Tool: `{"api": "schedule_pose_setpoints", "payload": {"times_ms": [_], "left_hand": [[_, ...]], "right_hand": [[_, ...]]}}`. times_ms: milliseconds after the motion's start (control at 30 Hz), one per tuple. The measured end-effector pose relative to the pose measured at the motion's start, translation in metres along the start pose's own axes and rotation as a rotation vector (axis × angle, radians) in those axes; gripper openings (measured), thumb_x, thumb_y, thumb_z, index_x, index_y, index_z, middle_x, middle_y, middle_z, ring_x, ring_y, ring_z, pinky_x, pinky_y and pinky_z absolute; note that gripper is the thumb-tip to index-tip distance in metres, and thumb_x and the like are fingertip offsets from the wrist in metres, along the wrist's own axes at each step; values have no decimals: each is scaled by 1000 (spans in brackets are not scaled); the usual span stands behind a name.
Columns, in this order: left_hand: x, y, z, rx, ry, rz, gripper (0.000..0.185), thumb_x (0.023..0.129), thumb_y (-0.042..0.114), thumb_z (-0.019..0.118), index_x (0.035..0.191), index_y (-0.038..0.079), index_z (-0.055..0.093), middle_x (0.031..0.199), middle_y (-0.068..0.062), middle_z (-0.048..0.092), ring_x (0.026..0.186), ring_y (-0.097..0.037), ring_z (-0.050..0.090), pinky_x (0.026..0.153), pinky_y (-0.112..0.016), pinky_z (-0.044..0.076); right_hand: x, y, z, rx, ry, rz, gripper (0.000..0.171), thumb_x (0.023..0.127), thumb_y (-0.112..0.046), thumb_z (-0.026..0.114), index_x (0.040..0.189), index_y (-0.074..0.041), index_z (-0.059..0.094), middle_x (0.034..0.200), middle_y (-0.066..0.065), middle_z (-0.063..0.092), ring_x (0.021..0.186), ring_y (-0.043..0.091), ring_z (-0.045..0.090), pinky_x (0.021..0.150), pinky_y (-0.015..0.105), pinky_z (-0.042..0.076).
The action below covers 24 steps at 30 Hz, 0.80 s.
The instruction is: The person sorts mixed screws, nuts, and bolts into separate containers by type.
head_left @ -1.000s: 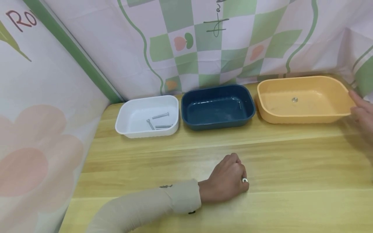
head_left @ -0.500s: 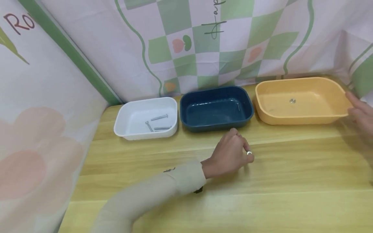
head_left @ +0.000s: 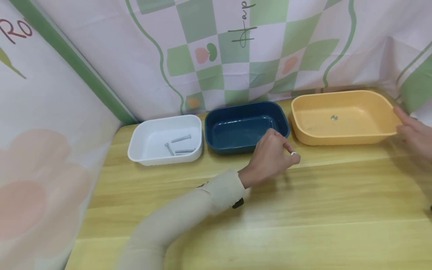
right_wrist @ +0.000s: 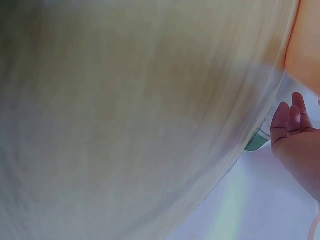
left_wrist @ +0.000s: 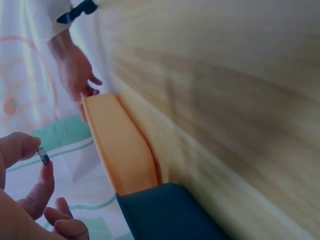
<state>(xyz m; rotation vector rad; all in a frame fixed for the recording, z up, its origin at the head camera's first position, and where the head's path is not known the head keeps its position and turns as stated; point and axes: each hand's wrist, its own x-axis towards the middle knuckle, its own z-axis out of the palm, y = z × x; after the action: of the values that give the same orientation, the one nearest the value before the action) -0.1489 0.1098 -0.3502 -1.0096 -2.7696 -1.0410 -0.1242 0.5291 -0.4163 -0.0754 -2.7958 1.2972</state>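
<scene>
Above the wooden table [head_left: 303, 195], just in front of the near right corner of the dark blue tray [head_left: 246, 126], the left hand [head_left: 270, 157] is held raised, and a small metal nut [head_left: 293, 153] is pinched between its thumb and forefinger. The nut is seen at the very tips of the fingers [left_wrist: 46, 175], on the side of the hand turned toward the yellow tray [head_left: 342, 116]; the remaining fingers are curled loosely below it. No long axis can be made out on the nut, as it is short and squat; in the left wrist view one flat face [left_wrist: 43, 155] is shown tilted, edge-on to the thumb, and which way its hole points cannot be told.

The right hand [head_left: 413, 131] is laid against the right end of the yellow tray, with straight fingers touching its outer wall and nothing clasped. A single small metal piece [head_left: 334, 117] is seen lying on the floor of that tray. A thin metal pin [head_left: 272, 123] is seen near the right wall inside the dark blue tray. Three long bolts [head_left: 177, 145] are lying in the white tray [head_left: 165, 140] at the left. All three trays are set in a row along the checked cloth backdrop [head_left: 236, 48], just beside one another.
</scene>
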Motion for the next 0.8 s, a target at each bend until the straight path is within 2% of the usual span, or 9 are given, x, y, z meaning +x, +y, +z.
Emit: {"api": "schedule_pose_setpoints", "payload": {"times_ms": [67, 200, 300, 433, 567, 700, 800], "left_hand": [[7, 2, 1, -15, 3, -2, 12, 80, 17, 77, 68, 17, 75, 61, 16, 57, 94, -3, 48, 82, -14, 38], [21, 8, 2, -11, 0, -5, 15, 82, 19, 77, 67, 18, 75, 65, 16, 58, 91, -2, 47, 77, -13, 36], [32, 11, 2, -3, 7, -16, 17, 83, 21, 77, 66, 19, 75, 68, 16, 59, 90, -1, 47, 76, -13, 36], [44, 16, 2, -7, 15, -46, 20, 83, 22, 77, 64, 22, 73, 70, 17, 59, 88, -1, 46, 75, -14, 36], [56, 21, 6, -8, 22, -89, 19, 82, 25, 78, 64, 23, 73, 74, 17, 58, 87, 0, 45, 70, -14, 37], [66, 22, 12, 17, 48, -116, 20, 81, 26, 80, 63, 24, 74, 75, 16, 57, 84, 0, 46, 67, -15, 38], [74, 23, 18, 47, 47, -136, 28, 82, 27, 80, 55, 23, 70, 73, 13, 55, 80, -1, 46, 63, -17, 37]], "right_hand": [[-1, 0, -1, 7, -13, 0, 58, 106, -15, 25, 158, -24, -2, 151, -36, 0, 136, -12, -4, 104, 7, -3], [-3, 0, -2, -13, -29, -2, 58, 108, -17, 25, 158, -20, -2, 153, -33, -2, 136, -12, -5, 106, 11, -7], [-2, -2, -3, -30, -49, -6, 58, 108, -19, 25, 158, -18, -4, 154, -32, -4, 140, -5, -10, 109, 17, -10], [-1, -5, -3, -42, -60, 5, 58, 108, -20, 25, 158, -19, -5, 152, -34, -5, 143, 8, -14, 111, 31, -16], [-3, -9, -5, -58, -42, 7, 58, 108, -19, 26, 158, -16, -4, 150, -37, -3, 143, 7, -12, 112, 31, -14], [-4, -10, -5, -50, -59, 35, 58, 109, -23, 24, 158, -23, -6, 149, -37, -5, 143, 10, -15, 112, 36, -16], [-5, -6, -4, -40, -76, 62, 57, 109, -25, 23, 157, -29, -8, 150, -35, -9, 143, 14, -18, 111, 41, -18]]}}
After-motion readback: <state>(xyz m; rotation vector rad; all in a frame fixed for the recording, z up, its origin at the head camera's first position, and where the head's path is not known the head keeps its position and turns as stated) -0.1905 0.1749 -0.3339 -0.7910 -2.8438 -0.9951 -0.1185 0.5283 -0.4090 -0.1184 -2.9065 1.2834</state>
